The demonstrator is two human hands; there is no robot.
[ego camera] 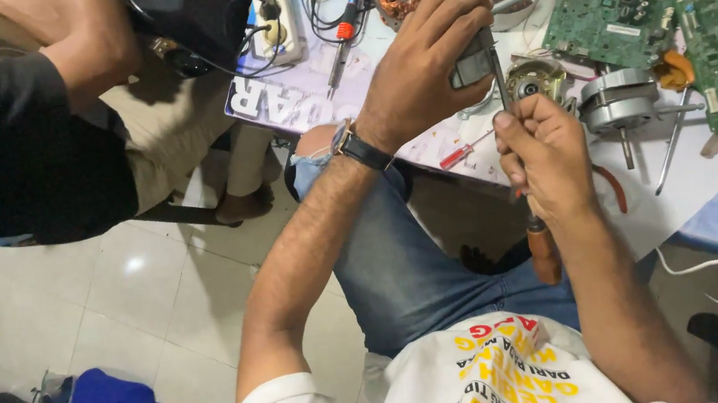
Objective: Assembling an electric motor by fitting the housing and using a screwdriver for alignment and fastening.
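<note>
At the upper centre of the frame, the left hand is clamping its fingers around a small grey metal part above the tabletop while the right hand, fisted on a wooden-handled screwdriver, is driving its tip in, likely needing steady alignment.

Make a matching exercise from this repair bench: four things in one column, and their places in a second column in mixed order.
Things:
1. small grey metal part
2. wooden-handled screwdriver
3. green circuit board
4. red-handled screwdriver

Places:
A. lying on the table near its edge, below the left hand
B. flat on the table at the far right
C. held in the left hand
D. gripped in the right hand

Pairs: 1-C, 2-D, 3-B, 4-A
</note>
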